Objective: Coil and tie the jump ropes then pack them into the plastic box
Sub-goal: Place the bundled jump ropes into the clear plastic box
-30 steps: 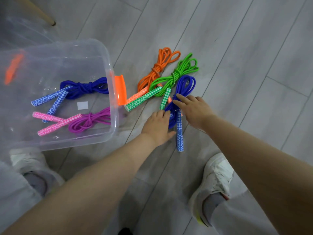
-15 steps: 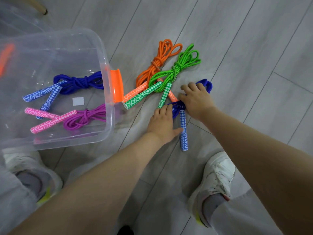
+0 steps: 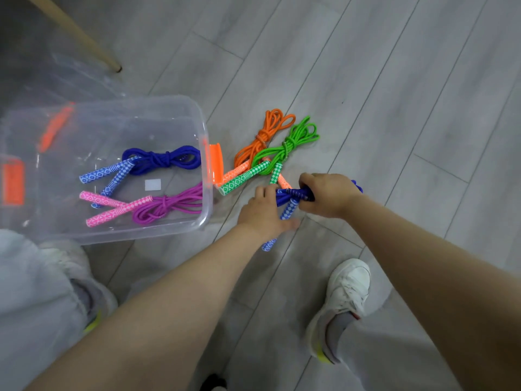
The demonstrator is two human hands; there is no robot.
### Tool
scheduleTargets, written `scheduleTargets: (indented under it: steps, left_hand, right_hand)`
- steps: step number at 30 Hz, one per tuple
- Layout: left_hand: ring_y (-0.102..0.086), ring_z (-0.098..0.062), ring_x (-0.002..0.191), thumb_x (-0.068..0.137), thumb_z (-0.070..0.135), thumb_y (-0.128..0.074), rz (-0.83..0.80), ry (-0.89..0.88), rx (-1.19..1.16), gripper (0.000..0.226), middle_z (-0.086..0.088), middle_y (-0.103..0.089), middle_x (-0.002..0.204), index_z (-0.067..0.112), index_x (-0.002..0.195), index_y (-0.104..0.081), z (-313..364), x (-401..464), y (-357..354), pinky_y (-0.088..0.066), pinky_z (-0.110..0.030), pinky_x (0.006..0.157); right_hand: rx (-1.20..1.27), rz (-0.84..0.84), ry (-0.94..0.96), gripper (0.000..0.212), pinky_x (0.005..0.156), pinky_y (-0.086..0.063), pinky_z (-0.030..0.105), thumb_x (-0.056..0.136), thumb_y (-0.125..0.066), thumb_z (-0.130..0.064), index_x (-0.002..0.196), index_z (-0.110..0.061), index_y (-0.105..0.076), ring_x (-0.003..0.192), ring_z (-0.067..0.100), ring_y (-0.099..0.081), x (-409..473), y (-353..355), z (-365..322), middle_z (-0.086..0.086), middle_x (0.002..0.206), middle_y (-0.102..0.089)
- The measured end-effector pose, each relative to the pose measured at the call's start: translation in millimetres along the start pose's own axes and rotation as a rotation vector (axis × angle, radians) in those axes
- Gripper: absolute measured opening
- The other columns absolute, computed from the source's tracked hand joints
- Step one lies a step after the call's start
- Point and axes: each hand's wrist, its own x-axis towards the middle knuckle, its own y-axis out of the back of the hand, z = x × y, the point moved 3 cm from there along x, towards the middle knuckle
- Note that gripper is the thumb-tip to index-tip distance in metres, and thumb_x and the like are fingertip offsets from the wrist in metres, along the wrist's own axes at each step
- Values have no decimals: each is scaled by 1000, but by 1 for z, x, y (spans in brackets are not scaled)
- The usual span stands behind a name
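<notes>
A coiled blue jump rope [image 3: 290,196] is lifted a little off the grey floor between my hands. My right hand [image 3: 328,196] grips its cord bundle from above, fingers curled round it. My left hand [image 3: 260,211] holds the rope at its handles; one blue-white handle [image 3: 269,245] sticks out below my wrist. Tied orange [image 3: 263,136] and green [image 3: 293,142] ropes lie on the floor just beyond. The clear plastic box [image 3: 118,234] at the left holds a tied blue rope [image 3: 158,160] and a tied purple rope with pink handles [image 3: 158,208].
The box has orange latches [image 3: 215,163]. Its clear lid [image 3: 70,80] lies behind it, beside a wooden leg [image 3: 79,38]. My two white shoes [image 3: 342,300] stand on the floor below my hands. Bare floor stretches to the right.
My right hand has closed round the blue rope's cord and raised it. My left hand has taken hold at the handles. The camera has tilted, so the box sits lower in view.
</notes>
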Motion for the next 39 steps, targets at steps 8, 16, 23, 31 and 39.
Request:
scheduleTargets:
  steps: [8, 16, 23, 31, 39]
  left_hand:
    - [-49, -29, 122, 73, 35, -79, 254, -92, -195, 87, -10, -34, 142, 12, 143, -33, 24, -62, 72, -43, -36, 93]
    - [-55, -28, 113, 78, 24, -74, 367, -213, -133, 61, -7, -41, 133, 16, 132, -47, -12, -114, 155, -50, -42, 85]
    - [-58, -23, 106, 82, 29, -72, 267, -257, -64, 53, -1, -44, 131, 20, 128, -49, -80, -145, 217, -49, -42, 89]
    - [-60, -14, 85, 62, 51, -79, 1, -126, -527, 63, -9, -62, 110, 34, 109, -40, -155, -169, 263, -51, -42, 89]
    - [-60, -5, 85, 83, 25, -76, -37, -114, -673, 54, -5, -61, 112, 22, 122, -38, -194, -171, 282, -53, -24, 79]
  right_hand:
    - [16, 93, 0, 30, 63, -35, 29, 82, -60, -46, 98, -21, -59, 83, 28, -60, -34, 94, -56, 1, 86, -65]
    - [60, 151, 39, 30, 62, -36, 29, 84, -61, -45, 100, -20, -57, 77, 20, -53, -47, 148, -134, -5, 82, -55]
    - [51, 165, 132, 33, 62, -30, 28, 87, -62, -45, 106, -18, -58, 75, 16, -48, -29, 161, -213, -8, 81, -50]
    - [229, 119, 178, 23, 65, -44, 32, 88, -61, -43, 102, -24, -59, 71, 17, -55, 4, 166, -293, -6, 71, -58]
    - [294, 83, 161, 19, 59, -38, 24, 90, -61, -42, 101, -27, -56, 69, 8, -54, 34, 167, -329, -10, 74, -58]
